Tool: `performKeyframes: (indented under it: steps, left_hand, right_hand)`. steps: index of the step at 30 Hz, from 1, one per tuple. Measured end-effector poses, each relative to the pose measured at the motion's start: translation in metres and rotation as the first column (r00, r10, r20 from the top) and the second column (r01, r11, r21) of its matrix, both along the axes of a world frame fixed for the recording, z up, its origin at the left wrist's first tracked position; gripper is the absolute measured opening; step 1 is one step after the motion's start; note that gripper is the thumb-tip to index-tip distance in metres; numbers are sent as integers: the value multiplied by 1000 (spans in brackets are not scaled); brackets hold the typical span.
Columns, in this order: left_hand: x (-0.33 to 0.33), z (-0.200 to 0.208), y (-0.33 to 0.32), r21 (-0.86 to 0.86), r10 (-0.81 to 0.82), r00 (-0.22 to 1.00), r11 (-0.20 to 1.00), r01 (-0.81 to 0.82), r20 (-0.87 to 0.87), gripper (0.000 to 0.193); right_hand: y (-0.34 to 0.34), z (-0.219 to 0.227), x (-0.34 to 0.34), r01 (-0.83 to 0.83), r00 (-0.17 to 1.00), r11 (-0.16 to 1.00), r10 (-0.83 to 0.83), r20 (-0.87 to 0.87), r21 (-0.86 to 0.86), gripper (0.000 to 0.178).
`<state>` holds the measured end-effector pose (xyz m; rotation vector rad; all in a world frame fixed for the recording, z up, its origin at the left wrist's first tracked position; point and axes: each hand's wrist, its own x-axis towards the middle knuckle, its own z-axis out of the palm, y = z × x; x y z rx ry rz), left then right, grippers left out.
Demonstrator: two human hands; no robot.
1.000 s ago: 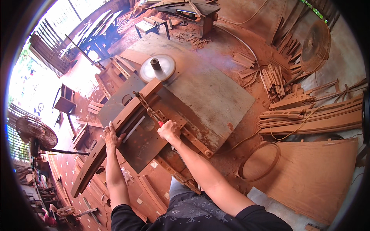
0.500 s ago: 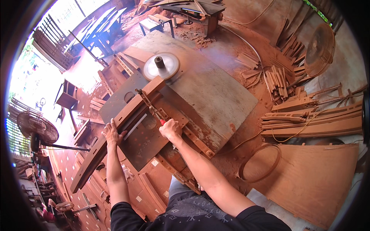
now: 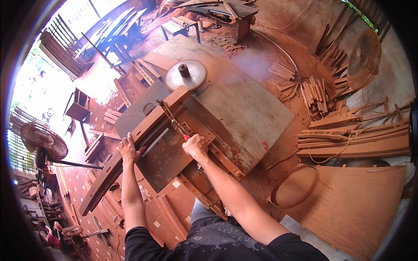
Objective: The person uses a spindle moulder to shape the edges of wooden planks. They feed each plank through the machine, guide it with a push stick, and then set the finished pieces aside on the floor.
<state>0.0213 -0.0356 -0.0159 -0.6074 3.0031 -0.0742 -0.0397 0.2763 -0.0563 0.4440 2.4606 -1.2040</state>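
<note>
A long curved wooden beam (image 3: 143,124) with slots cut in it lies aslant over a machine table. My left hand (image 3: 128,150) rests on the beam with its fingers spread, the thumb reaching toward the metal plate. My right hand (image 3: 195,146) is closed around the red handle of a metal lever clamp (image 3: 174,121), whose far end meets the beam. Under the clamp sits a wooden jig (image 3: 198,126). Just beyond the beam's far end, a pale round disc (image 3: 193,80), blurred as if spinning, surrounds a dark upright spindle (image 3: 184,70).
The broad table top (image 3: 248,104) stretches to the right of the jig. Wood offcuts (image 3: 315,93) and stacked curved boards (image 3: 348,141) lie at the right, near a standing fan (image 3: 363,58). Another fan (image 3: 43,141) is at the left. A curved panel (image 3: 348,200) leans at the lower right.
The whole view has shifted slightly, with the table and beam appearing a little farther right. Both hands keep their places on the beam and the clamp handle.
</note>
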Motion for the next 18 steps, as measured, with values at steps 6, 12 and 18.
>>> performKeyframes:
  steps: [6,12,18]
  left_hand:
    - [3,3,0,13,6,1000,1000,-6,13,122]
    - [6,2,0,-8,8,999,1000,-8,32,123]
    - [5,-3,1,-8,-25,1000,1000,25,9,123]
  right_hand:
    - [5,9,5,-44,996,999,45,-72,24,37]
    - [9,19,10,-52,996,999,51,-71,0,32]
    - [23,46,12,-99,995,995,98,21,30,34]
